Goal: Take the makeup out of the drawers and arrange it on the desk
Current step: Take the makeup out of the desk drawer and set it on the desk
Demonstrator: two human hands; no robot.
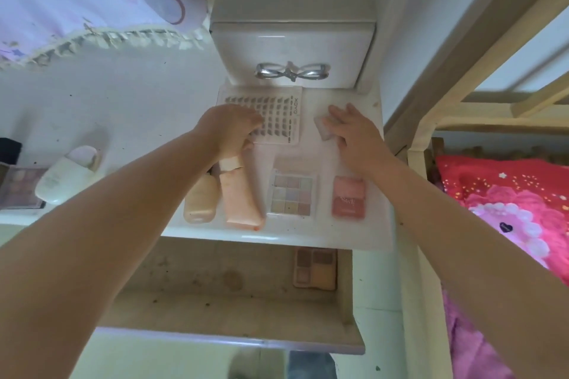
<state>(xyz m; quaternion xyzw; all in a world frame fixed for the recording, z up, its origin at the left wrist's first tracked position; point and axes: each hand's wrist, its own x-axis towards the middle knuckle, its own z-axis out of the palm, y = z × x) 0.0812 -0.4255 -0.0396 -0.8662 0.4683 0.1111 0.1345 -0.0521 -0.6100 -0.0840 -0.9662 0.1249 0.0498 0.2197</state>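
While both bare arms reach forward over the white desk (132,108), the scene reads from nine o'clock across to three. At nine o'clock, near the frame edge, an eyeshadow palette (19,186) lies flat with a white bottle (66,177) on its side partly over it. Toward the centre, the left hand (229,129) rests with curled fingers on the near-left corner of a clear false-lash tray (272,115), which lies at twelve o'clock just in front of a small closed drawer with a silver bow handle (292,72). Below that hand, two items lie side by side and touching — a beige bottle (200,198) and a peach tube (241,200); the tube's cap end sits under the wrist. Just right of the tube lies a pastel nine-pan palette (292,195), and right of that, apart from it, a pink compact (349,197). The right hand (354,132), at about one o'clock, lies with fingers spread and fairly straight over a small pale pink object (323,129) — whether it grips it cannot be told. At six o'clock, a large drawer (234,311) stands pulled open, holding a brown-toned palette (314,268) in its far-right corner. At three o'clock, pink patterned bedding (505,212) shows past a wooden bed frame (462,71).
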